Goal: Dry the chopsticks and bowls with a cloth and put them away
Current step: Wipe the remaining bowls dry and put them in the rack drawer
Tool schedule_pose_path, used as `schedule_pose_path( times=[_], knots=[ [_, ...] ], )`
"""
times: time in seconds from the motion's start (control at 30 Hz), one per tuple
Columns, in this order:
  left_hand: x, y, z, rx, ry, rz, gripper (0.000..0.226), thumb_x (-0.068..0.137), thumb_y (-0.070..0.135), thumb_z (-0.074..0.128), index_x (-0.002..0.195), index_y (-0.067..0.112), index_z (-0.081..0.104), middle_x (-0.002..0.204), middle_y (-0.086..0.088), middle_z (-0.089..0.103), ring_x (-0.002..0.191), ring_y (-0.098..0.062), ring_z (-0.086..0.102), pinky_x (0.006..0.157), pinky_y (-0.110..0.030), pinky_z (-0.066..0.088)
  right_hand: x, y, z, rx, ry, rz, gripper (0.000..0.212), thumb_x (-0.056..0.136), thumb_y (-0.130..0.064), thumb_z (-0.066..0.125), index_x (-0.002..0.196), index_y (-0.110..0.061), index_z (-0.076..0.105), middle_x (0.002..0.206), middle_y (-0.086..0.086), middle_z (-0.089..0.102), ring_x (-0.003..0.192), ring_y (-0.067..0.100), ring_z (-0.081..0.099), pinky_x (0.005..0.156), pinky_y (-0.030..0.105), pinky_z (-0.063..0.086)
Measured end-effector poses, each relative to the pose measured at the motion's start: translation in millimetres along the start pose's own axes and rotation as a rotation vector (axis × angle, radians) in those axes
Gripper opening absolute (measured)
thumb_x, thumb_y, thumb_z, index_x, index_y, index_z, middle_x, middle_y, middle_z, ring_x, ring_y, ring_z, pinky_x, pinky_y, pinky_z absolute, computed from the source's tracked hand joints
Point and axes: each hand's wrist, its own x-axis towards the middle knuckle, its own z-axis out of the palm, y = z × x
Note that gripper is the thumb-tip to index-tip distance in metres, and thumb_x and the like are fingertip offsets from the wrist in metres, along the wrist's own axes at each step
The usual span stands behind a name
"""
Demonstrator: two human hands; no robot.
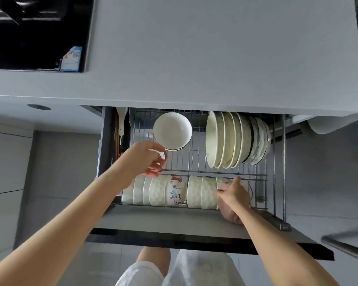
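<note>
left hand (145,159): fingers curled round the lower edge of the dark-rimmed bowl (172,131), holding it. the exact finger placement is hidden by the hand itself.
dark-rimmed bowl: held above the back left of the wire rack (194,159), mouth facing up toward the camera, not yet seated in a slot.
right hand (235,195): grasping the end bowl (222,181), thumb over its upper rim and fingers along its side.
end bowl: stands on edge at the right end of the front row of bowls (157,190), touching its neighbour.
chopsticks (117,141): in the narrow compartment along the left side of the drawer (174,219). detail is too dark to read.
plates (225,139): racked on edge at the back right, close packed.
cloth: none clearly seen. there is a pinkish shape under the right wrist; cannot tell what it is.
handling, judged: glazed ceramic, so stiff, moderately heavy and chip-prone at the rim. slick if any damp remains.
grip point, judged: pinch the rim with the thumb inside and fingers outside, or cup the foot. avoid a fingertip-only hold.
risk, judged: rim knocking wire or a neighbouring bowl on lowering. ease it between the wires and steady the row with the other hand.
</note>
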Motion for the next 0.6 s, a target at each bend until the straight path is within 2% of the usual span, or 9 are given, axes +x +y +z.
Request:
schedule_pose_path(
  times=[0.1, 0.27, 0.4, 0.5, 0.6],
  knots=[
    [1, -5, 0, -0.015, 0.017, -0.022, 0.035, 0.093, -0.006, 0.043, 0.086, 0.023, 0.061, 0.093, -0.013, 0.067, 0.077, -0.023, 0.066, 0.073, -0.035, 0.058, -1, 0, -4, 0.01, -0.016, -0.013, 0.078, 0.073, -0.05, 0.073, 0.122, -0.006, 0.032, 0.104, 0.011, 0.067, 0.09, 0.032, 0.066, 0.066, 0.037, 0.051],
    [0, -6, -2, -0.035, 0.008, -0.015, 0.036, 0.093, -0.006, 0.043, 0.083, 0.023, 0.061, 0.088, -0.011, 0.067, 0.073, -0.022, 0.065, 0.061, -0.03, 0.058, -19, -3, -34, 0.073, 0.002, -0.067, 0.085, 0.068, -0.06, 0.073, 0.123, -0.007, 0.036, 0.105, 0.007, 0.064, 0.084, 0.026, 0.066, 0.062, 0.035, 0.055],
    [-7, -4, -6, -0.026, -0.022, 0.016, 0.035, 0.093, -0.006, 0.041, 0.082, 0.02, 0.061, 0.087, -0.013, 0.065, 0.07, -0.021, 0.063, 0.057, -0.027, 0.057, -47, -31, -75, 0.179, -0.003, -0.237, 0.068, 0.073, -0.051, 0.073, 0.117, -0.008, 0.045, 0.093, -0.003, 0.056, 0.074, 0.013, 0.056, 0.049, 0.014, 0.037],
    [-19, -5, -13, -0.005, -0.022, 0.08, 0.029, 0.094, -0.003, 0.041, 0.088, 0.018, 0.06, 0.09, -0.013, 0.065, 0.073, -0.021, 0.062, 0.059, -0.024, 0.057, -79, -66, -104, 0.304, -0.026, -0.421, 0.052, 0.074, -0.044, 0.074, 0.111, -0.015, 0.053, 0.099, -0.006, 0.06, 0.088, 0.012, 0.059, 0.062, 0.016, 0.043],
    [-30, -19, -22, 0.056, -0.028, 0.16, 0.022, 0.09, 0.005, 0.054, 0.103, 0.021, 0.058, 0.097, -0.004, 0.067, 0.084, -0.017, 0.064, 0.079, -0.028, 0.057, -110, -105, -127, 0.405, -0.074, -0.553, 0.043, 0.073, -0.039, 0.076, 0.108, -0.023, 0.058, 0.103, -0.01, 0.063, 0.095, 0.011, 0.06, 0.079, 0.03, 0.052]
  ],
)
